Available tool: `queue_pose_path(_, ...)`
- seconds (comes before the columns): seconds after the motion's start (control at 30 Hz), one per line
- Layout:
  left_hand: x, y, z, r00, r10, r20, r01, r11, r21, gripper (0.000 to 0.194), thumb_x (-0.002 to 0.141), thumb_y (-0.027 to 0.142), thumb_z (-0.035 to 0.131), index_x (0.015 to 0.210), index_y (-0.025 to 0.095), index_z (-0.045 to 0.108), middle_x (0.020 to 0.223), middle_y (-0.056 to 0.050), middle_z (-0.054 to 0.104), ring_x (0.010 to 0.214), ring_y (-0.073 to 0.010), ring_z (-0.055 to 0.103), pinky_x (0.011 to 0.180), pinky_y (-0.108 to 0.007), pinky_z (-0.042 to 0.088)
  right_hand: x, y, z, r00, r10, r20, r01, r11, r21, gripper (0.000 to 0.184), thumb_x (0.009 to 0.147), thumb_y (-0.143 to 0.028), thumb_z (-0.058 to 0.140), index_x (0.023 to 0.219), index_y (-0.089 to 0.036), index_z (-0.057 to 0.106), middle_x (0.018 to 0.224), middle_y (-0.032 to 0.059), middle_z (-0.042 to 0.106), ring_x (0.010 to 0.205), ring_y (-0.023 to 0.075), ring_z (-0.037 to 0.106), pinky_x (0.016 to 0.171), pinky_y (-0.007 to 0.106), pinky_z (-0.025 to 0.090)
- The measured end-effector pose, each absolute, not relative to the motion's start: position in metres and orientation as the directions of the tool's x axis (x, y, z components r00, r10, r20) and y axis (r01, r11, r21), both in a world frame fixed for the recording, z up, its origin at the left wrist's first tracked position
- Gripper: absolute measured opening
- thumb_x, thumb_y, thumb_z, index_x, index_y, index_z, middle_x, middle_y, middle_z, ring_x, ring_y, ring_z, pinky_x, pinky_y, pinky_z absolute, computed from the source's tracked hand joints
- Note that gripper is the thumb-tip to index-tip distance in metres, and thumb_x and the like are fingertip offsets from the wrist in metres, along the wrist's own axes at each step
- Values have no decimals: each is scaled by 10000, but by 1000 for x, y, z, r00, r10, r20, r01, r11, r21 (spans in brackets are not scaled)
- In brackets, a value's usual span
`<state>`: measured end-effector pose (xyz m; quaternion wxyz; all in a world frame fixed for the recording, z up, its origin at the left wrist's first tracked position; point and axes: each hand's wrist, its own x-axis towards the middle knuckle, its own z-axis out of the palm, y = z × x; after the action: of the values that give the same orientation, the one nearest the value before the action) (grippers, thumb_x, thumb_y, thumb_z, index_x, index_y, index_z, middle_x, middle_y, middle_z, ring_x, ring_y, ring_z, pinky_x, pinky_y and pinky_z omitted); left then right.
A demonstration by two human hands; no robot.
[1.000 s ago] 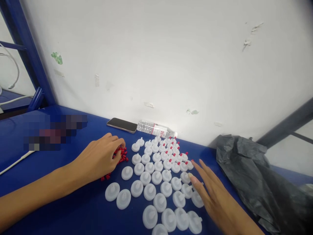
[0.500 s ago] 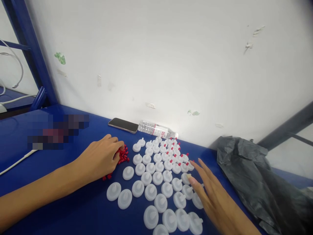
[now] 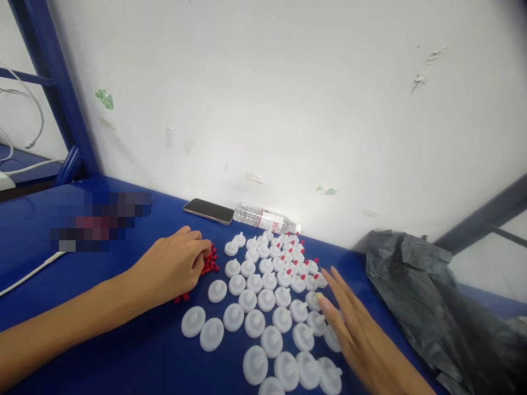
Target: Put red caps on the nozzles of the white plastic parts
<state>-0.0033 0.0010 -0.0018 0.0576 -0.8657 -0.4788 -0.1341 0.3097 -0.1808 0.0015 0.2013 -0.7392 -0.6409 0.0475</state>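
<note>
My left hand (image 3: 175,266) rests at the edge of a heap of small red caps (image 3: 211,260), its fingers curled down and pressed together. Its fingertips are hidden, so whatever they pinch cannot be made out. More red caps (image 3: 181,297) lie under the wrist side. Many white round plastic discs with a central nozzle (image 3: 254,323) spread over the table between both hands. Toward the back right, several of these discs carry red caps (image 3: 302,250) on their nozzles. My right hand (image 3: 356,323) is open at the right edge of the discs, thumb and fingers stretched, partly covering some.
At the foot of the white wall lie a phone (image 3: 208,211) and a clear bottle on its side (image 3: 267,218). A dark plastic bag (image 3: 415,291) sits at the right. On the left are a white cable (image 3: 39,269) and a blue frame post (image 3: 66,93).
The view has shifted slightly, so everything sits a little further right. Around the red caps, my left hand's fingers have moved only slightly; my right hand stays nearly still.
</note>
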Motion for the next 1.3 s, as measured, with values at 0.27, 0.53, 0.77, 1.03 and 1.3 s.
queue_pose_path(0.27,-2,-1,8,463,796,391,843,-532,84,196,749,180,508,700,343,605,711,81,697,754,-183,608,546,-281,397,311,-172,1,133,976,173,920,-56,-387,581,939,-441,397,1488,-291,280,1528,4,351,1407,256,286,1130,485,352)
queue_pose_path(0.53,-1,-6,12,459,774,436,824,-554,116,195,729,187,515,697,338,633,668,75,679,702,-181,613,527,-273,392,313,-173,13,119,981,151,912,-48,-406,548,966,-428,330,1493,-300,257,1552,-20,303,1430,194,260,1183,435,247)
queue_pose_path(0.77,-2,-5,11,474,735,485,798,-591,116,174,732,206,512,690,334,623,672,69,691,712,-181,591,540,-274,406,317,-177,16,181,983,36,882,-146,-448,593,933,-443,368,1477,-213,318,1523,50,366,1401,224,321,1169,432,256)
queue_pose_path(1.03,-3,-11,10,504,592,629,689,-715,121,159,728,211,504,704,336,599,653,74,667,664,-162,558,476,-261,407,324,-183,6,274,955,114,866,-194,-460,531,947,-494,336,1392,-226,449,1449,46,481,1356,206,412,1153,429,289)
queue_pose_path(1.3,0,-16,12,518,539,664,620,-772,142,186,772,227,484,756,349,624,671,35,687,653,-173,554,489,-312,461,329,-182,3,242,961,135,885,-162,-436,524,947,-474,335,1337,-190,538,1409,55,527,1331,221,449,1145,433,328)
